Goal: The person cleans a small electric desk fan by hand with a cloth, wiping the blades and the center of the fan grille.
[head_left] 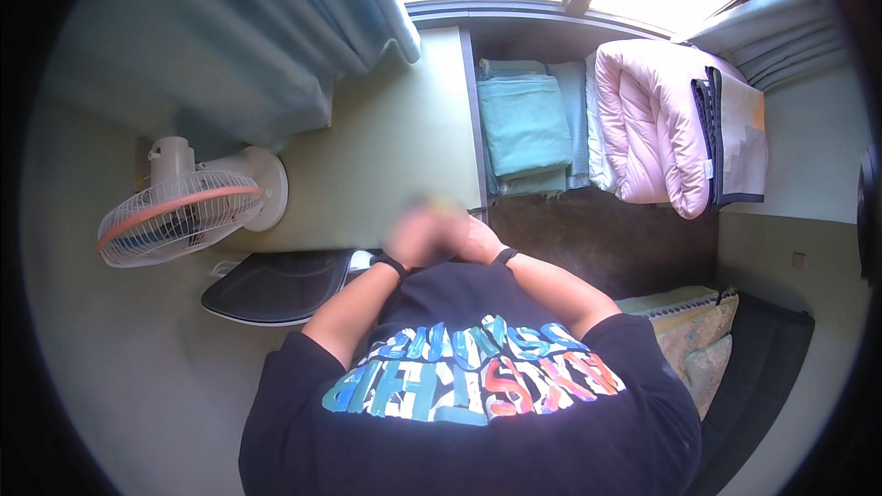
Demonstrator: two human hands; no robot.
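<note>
My left hand (411, 237) and my right hand (479, 242) come together in front of my chest. A blurred patch covers the left hand and the fingers of both, so their grip is hidden. A hint of yellow shows at the top of that blur, too smeared to name. Dark bands circle both wrists. Beyond the hands lies a pale green panel or mat (395, 138). Right of it, nearest to my right hand, is a stack of folded teal cloths (525, 124).
A white fan with an orange-pink rim (184, 211) stands at left. Near my left forearm is a black flat object with a white edge (276, 285). A puffy pink quilt (643, 119) sits at right, below the window. Patterned folded fabric (698, 340) lies at lower right. Curtains (266, 18) hang at left.
</note>
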